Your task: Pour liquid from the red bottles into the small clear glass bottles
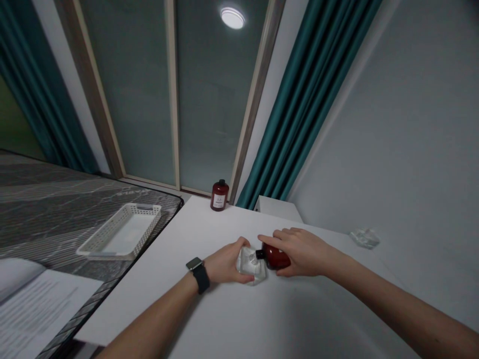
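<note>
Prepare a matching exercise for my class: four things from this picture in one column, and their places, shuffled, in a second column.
Column one
1. Tilted bottle
2. Clear container
3. Upright bottle
4. White basket

Column two
A. On the grey patterned surface
B. In the right hand
C. Near the far edge of the white table
D. Between the thumb and fingers of the left hand

Right pairs: 1-B, 2-D, 3-C, 4-A

Two red bottles (276, 256), two clear objects (256, 271); one watch (199, 273), one basket (147, 230), one book (48, 304), one table (179, 234), two curtains (314, 89)
</note>
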The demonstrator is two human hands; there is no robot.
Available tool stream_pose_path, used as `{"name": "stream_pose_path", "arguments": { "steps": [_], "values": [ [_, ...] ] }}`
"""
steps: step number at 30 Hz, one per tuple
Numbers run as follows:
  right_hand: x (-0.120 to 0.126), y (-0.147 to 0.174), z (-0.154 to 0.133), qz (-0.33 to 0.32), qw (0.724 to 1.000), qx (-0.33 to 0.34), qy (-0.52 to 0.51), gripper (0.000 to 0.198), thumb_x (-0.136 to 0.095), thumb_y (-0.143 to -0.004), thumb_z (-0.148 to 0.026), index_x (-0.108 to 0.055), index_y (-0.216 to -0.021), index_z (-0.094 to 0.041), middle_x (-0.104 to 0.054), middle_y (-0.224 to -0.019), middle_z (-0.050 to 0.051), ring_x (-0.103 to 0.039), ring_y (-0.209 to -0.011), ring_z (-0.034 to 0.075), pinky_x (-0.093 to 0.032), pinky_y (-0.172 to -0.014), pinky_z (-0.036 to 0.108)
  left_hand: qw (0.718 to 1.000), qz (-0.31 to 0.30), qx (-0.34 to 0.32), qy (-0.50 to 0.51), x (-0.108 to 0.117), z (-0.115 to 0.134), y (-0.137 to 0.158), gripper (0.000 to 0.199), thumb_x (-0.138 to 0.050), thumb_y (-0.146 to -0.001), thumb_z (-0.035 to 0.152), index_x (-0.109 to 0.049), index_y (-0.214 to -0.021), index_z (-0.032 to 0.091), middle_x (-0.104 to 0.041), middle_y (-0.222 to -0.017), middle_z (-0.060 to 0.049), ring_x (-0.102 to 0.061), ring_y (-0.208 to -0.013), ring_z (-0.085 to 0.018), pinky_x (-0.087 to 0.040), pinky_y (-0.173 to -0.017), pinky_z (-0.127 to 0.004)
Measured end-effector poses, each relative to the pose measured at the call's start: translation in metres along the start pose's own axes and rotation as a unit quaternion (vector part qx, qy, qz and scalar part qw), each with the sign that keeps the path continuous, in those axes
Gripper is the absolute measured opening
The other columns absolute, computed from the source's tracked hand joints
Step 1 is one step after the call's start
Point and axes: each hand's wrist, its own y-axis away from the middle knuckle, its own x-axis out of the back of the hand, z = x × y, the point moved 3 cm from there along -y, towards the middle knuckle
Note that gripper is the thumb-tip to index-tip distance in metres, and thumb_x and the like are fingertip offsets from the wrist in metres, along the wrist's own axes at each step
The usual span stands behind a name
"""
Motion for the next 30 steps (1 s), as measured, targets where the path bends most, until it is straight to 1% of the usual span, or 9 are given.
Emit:
{"name": "stream_pose_path", "arguments": {
  "steps": [6, 15, 22, 30],
  "values": [
    [-0.0005, -0.0019, -0.0022, 0.017, 1.0, 0.002, 0.001, 0.077, -0.072, -0.075, -0.046, -0.043, -0.143, -0.025, -0.069, -0.107, 0.012, -0.067, -0.09, 0.031, -0.048, -0.076, 0.04, 1.0, 0.002, -0.003, 0.02, -0.0012, 0.0007, 0.0002, 0.059, -0.078, -0.067, 0.036, -0.04, -0.109, 0.019, -0.059, -0.091, -0.003, -0.057, -0.079, -0.021, -0.041, -0.067, -0.028],
    [-0.0032, -0.0017, -0.0019, 0.023, 1.0, 0.005, -0.012, 0.076, -0.071, -0.076, -0.047, -0.042, -0.143, -0.026, -0.069, -0.107, 0.011, -0.066, -0.089, 0.03, -0.046, -0.076, 0.039, 0.998, -0.007, 0.003, 0.056, -0.0056, -0.002, -0.0009, 0.059, -0.077, -0.068, 0.035, -0.036, -0.107, 0.021, -0.057, -0.089, 0.0, -0.055, -0.078, -0.019, -0.04, -0.067, -0.027],
    [-0.0051, -0.0022, -0.0024, 0.018, 1.0, 0.001, -0.014, 0.076, -0.071, -0.076, -0.046, -0.041, -0.143, -0.025, -0.068, -0.107, 0.011, -0.066, -0.09, 0.031, -0.047, -0.077, 0.041, 0.997, -0.013, 0.002, 0.081, -0.0067, -0.0027, -0.0007, 0.058, -0.077, -0.068, 0.034, -0.036, -0.107, 0.021, -0.056, -0.088, 0.001, -0.054, -0.076, -0.018, -0.04, -0.065, -0.026],
    [-0.0073, -0.0012, -0.0025, 0.023, 1.0, -0.003, -0.02, 0.076, -0.07, -0.077, -0.047, -0.041, -0.143, -0.025, -0.068, -0.109, 0.012, -0.066, -0.092, 0.031, -0.048, -0.079, 0.041, 0.996, -0.026, 0.01, 0.08, -0.0039, -0.0022, 0.0003, 0.058, -0.077, -0.069, 0.036, -0.037, -0.108, 0.021, -0.056, -0.087, 0.001, -0.054, -0.075, -0.018, -0.038, -0.064, -0.026]
  ]
}}
